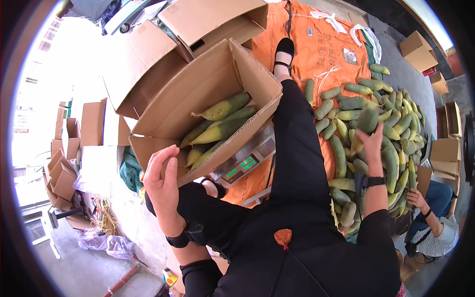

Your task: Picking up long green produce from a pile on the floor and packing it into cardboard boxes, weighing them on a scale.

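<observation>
My right hand (372, 144) is closed round the lower end of a green radish (367, 119). It is raised over a large heap of green radishes (391, 163) on my right. To the left, my left hand (162, 185) is open, fingers stretched out, beside the near corner of an open cardboard box (184, 93). Nothing is in that hand. Inside the box lie several green radishes (225, 106) with pale yellow-green ends. A digital scale (247, 166) with a lit green display shows under the box; its platform is mostly hidden.
More cardboard boxes (213, 17) stand behind and left of mine. An orange woven sheet (269, 69) spreads under the heap. At lower right, a co-worker's hand (416, 198) touches the heap's edge. Rope (106, 218) and plastic bags (118, 246) lie on the left floor.
</observation>
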`<state>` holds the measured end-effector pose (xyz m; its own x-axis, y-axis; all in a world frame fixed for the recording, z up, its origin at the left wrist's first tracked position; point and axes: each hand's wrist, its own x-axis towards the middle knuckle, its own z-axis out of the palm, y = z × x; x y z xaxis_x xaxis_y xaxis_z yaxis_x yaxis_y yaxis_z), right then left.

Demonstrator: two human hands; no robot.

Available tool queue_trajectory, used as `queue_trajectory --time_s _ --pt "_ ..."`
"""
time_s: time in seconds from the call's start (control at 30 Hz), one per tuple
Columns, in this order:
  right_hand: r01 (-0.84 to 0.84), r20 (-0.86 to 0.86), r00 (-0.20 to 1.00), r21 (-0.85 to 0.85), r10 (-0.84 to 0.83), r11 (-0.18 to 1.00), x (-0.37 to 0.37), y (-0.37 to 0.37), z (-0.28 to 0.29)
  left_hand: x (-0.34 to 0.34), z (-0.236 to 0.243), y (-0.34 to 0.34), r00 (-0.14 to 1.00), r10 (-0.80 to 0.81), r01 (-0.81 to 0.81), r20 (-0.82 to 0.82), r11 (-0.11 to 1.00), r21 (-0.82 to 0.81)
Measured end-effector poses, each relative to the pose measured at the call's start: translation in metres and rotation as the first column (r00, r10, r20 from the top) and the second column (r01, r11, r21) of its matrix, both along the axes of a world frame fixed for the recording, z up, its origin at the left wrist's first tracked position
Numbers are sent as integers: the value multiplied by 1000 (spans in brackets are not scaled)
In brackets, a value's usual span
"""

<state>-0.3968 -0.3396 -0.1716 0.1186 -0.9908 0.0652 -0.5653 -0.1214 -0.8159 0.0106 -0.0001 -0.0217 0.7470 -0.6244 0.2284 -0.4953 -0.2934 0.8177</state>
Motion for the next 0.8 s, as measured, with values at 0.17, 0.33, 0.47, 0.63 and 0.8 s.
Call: queue_trajectory --time_s 0.17,0.33,0.47,0.63,0.8 --pt "-71 412 899 -200 150 977 83 -3 113 -4 6 -2 1000 -15 14 -9 999 -40" --pt "-166 672 584 -450 456 877 154 21 195 -6 11 -7 998 -42 37 -39 991 -130" --pt "-304 877 86 -430 473 850 218 64 208 -1 11 -4 999 -30 25 -29 988 -154" --pt "-666 997 -45 -73 58 742 265 104 195 -8 23 -16 996 -64 68 65 996 -61" --pt "-782 987 117 162 -114 601 291 136 168 -8 19 -34 972 -198 189 -128 979 -77"
